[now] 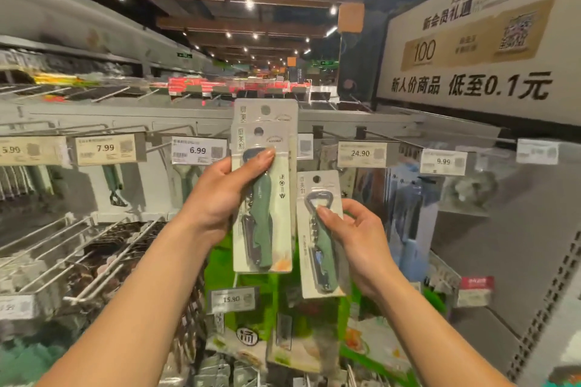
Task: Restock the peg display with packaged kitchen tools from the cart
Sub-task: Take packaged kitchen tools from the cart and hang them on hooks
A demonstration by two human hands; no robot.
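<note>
While raised before the pegs, left hand [220, 198]: grips two stacked packs [279, 198] by the left edge, thumb pressed flat across the front, fingers behind the cards and hidden.
Stacked packs: upright, each a cream card with a green-handled opener under clear plastic; the rear card stands higher, so two hang holes show one above the other, and its top edge overlaps the grey rail [125, 115].
Right hand [364, 245]: pinches a single pack [317, 261] from its right side, thumb tip on the metal opener head, fingers [358, 207] curled round the right edge.
Single pack: upright, lower than the stack, hang hole showing at the top; its left edge lies just beside the stack's right edge, and whether they touch I cannot tell.
Price tags: 7.99 [105, 148] and 6.99 [198, 150] left of the stack, 24.90 [360, 153] and 9.99 [443, 161] to its right, 15.90 [231, 298] low between the forearms.
Room at left: white wire pegs [94, 248] jut forward at lower left, wire showing along their front lengths, dark goods hung further back; pale back panel shows under the 6.99 tag.
Crowding at right: dark and blue packs [408, 229] hang close together under the 24.90 and 9.99 tags, behind the single pack.
Below the hands: green packs [251, 311] hang under both cards.
Far right edge: perforated upright [553, 276] borders a plain grey panel, under a large sign [471, 85].
</note>
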